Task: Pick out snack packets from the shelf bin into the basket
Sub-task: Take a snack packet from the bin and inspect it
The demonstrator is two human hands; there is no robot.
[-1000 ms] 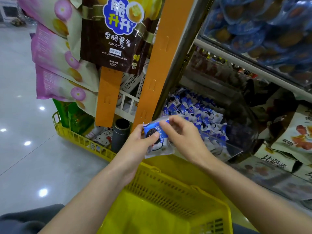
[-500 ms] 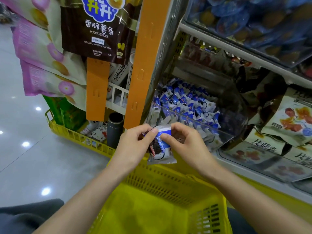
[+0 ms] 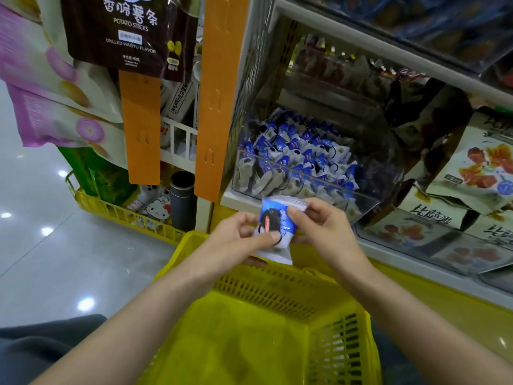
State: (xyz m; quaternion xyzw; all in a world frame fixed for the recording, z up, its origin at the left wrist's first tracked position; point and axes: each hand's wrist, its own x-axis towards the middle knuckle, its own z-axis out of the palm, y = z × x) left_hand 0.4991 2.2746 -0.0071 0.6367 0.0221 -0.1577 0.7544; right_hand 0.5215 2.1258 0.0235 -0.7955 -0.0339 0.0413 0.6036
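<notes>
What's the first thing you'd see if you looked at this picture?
The blue-and-white snack packet in the middle grabs the eye, pinched between the left hand and the right hand, just above the far rim of the big bright yellow basket at the bottom. Behind it, a heap of matching packets fills the clear shelf bin.

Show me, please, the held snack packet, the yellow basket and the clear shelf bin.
snack packet [image 3: 274, 221]: head view, middle of its printed front.
yellow basket [image 3: 277, 293]: head view, slotted far wall.
clear shelf bin [image 3: 305, 175]: head view, transparent front wall.
</notes>
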